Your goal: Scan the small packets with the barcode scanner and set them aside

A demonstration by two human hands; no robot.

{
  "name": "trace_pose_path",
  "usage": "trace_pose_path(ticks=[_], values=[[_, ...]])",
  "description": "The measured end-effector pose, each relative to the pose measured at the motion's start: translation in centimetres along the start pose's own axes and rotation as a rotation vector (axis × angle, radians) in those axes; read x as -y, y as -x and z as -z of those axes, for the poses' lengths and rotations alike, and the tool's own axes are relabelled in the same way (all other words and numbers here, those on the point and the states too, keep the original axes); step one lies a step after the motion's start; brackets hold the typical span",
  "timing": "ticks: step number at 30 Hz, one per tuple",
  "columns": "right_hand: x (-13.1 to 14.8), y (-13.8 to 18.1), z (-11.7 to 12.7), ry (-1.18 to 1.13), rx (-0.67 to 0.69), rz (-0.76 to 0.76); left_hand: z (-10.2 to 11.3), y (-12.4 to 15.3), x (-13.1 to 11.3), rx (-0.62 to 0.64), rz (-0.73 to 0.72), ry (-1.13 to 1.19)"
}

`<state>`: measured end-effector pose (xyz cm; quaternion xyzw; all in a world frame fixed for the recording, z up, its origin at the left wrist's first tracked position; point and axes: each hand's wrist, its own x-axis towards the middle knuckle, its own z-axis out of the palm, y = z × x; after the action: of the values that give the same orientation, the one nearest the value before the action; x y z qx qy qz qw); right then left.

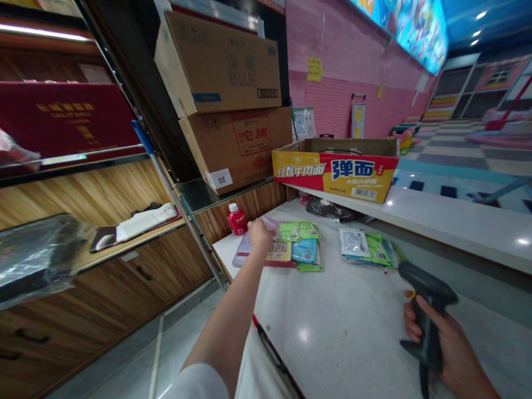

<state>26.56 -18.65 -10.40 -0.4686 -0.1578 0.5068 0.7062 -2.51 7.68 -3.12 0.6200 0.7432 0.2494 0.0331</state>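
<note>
My right hand [440, 332] is wrapped round the grip of a black barcode scanner [428, 288], held above the counter at the lower right. Stretched out to the far left of the counter, my left hand [261, 235] closes on a pinkish packet [271, 225], partly hidden by the fingers. Beneath and beside it lie green packets [291, 231], a blue packet [305, 250] and a yellow printed item [279, 252]. Farther right, a second pile has a white-and-silver packet [353, 243] on top of green ones [377, 249].
A red bottle with a white cap [236, 219] stands left of my left hand. On the raised ledge sits an open noodle carton [332, 174], with a black plastic bag [330, 209] below. Stacked cardboard boxes [245, 147] rise at the back left. Shelves [137, 244] line the left.
</note>
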Motion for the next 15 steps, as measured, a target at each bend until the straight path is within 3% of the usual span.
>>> trace_pose_path(ticks=[4,7,11,15], values=[[0.1,0.1,-0.1,-0.001,0.015,0.009,0.8,0.1,0.1,-0.054,-0.105,0.277],[0.2,0.1,-0.1,0.01,0.015,0.011,1.0,2.1,0.3,-0.04,-0.19,0.548],[0.4,0.5,-0.7,0.081,0.016,-0.008,-0.2,7.2,1.3,0.18,-0.234,0.876],[0.6,1.4,-1.8,0.218,0.089,-0.049,-2.4,11.6,2.7,0.345,-0.245,0.94]])
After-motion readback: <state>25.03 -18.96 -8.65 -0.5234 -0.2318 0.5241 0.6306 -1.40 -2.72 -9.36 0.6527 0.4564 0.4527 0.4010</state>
